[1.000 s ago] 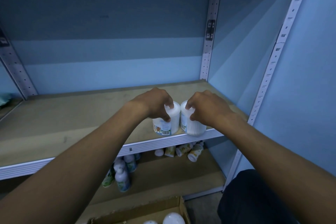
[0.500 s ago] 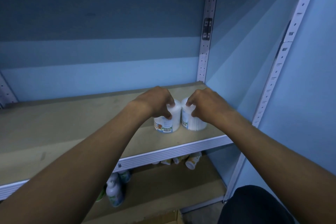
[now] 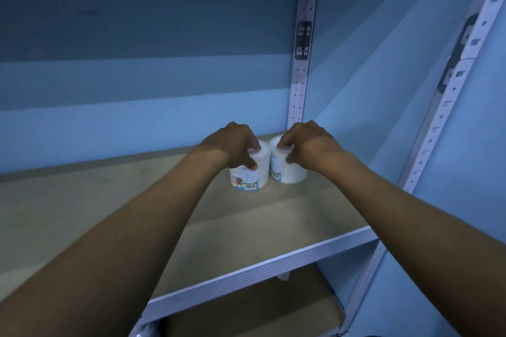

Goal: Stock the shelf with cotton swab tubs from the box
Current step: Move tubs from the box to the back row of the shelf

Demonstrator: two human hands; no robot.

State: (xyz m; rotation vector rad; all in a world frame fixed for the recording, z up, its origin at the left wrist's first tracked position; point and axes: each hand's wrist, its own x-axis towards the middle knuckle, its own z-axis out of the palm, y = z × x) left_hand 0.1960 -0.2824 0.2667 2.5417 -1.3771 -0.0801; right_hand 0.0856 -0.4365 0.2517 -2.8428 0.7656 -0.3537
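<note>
Item one: left hand (image 3: 232, 146), fingers curled over the lid of the left tub (image 3: 250, 172), thumb pressed on its near side; beneath the grip the printed label and barcode face the viewer. Item two: right tub (image 3: 286, 171), just beside the first and possibly touching, white swab sticks showing through its clear wall below the hold. Item three: right hand (image 3: 304, 145), pinching that tub's lid rim from above. Both tubs stand upright, deep on the shelf (image 3: 273, 262), near its rear corner. Handling, by judgement: light, rigid plastic, smooth-sided and apt to slip or tip; best taken at the lid rim.
</note>
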